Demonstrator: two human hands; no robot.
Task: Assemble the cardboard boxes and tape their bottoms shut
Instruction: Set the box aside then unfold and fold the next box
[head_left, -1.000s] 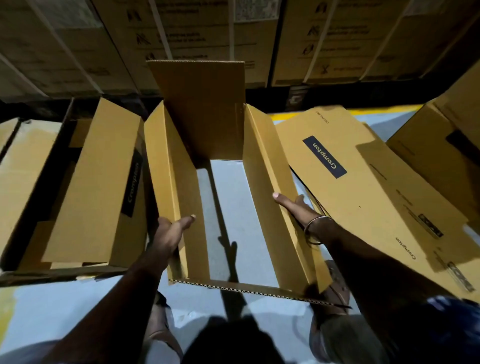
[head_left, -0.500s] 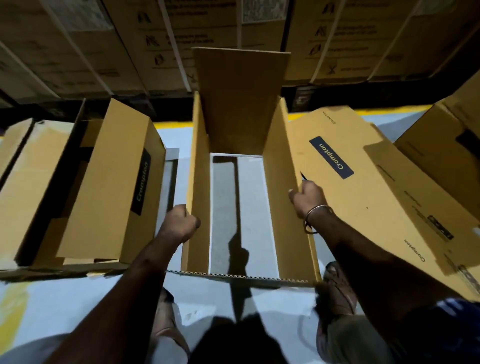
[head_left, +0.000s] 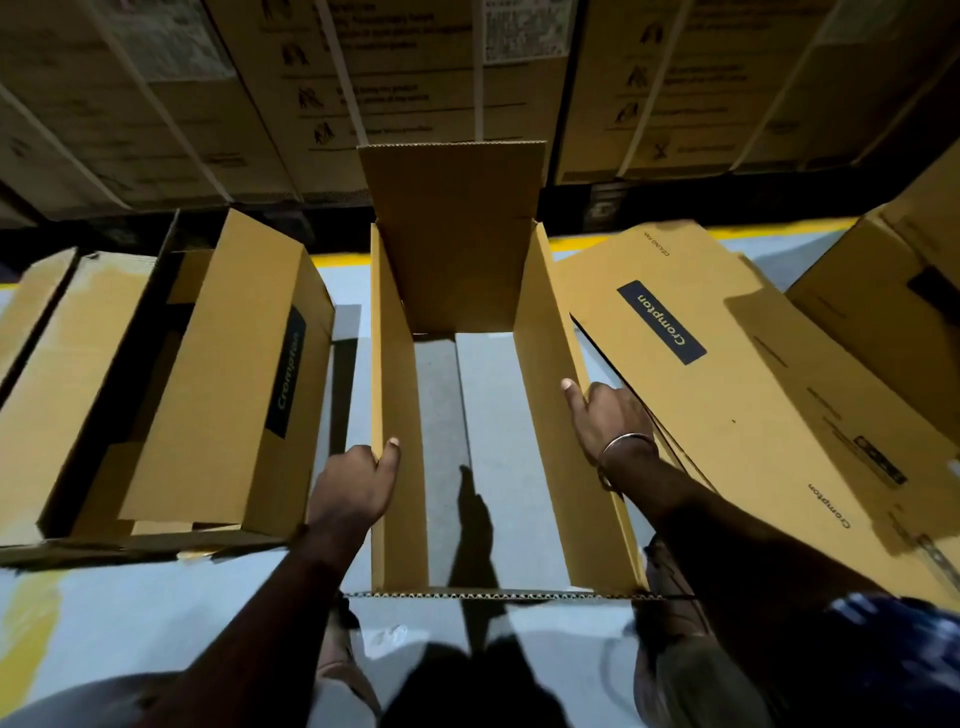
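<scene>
An open brown cardboard box (head_left: 550, 415) stands on the grey floor in front of me, squared up, with no bottom closed; the floor shows through it. Its far flap (head_left: 452, 234) stands upright and the near flap's edge lies low by my knees. My left hand (head_left: 353, 483) grips the top edge of the left wall, thumb inside. My right hand (head_left: 608, 410) holds the top edge of the right wall, thumb on the inner face, fingers hidden outside. No tape is in sight.
An assembled Crompton box (head_left: 228, 374) lies on its side at the left, over flattened cardboard. A stack of flat Crompton boxes (head_left: 727, 374) leans at the right, touching my right hand. Another box (head_left: 893, 291) sits far right. Stacked cartons (head_left: 415, 78) wall off the back.
The box has swung from a skewed shape into a square one and shifted right. Both hands went from flat against the walls to gripping their top edges.
</scene>
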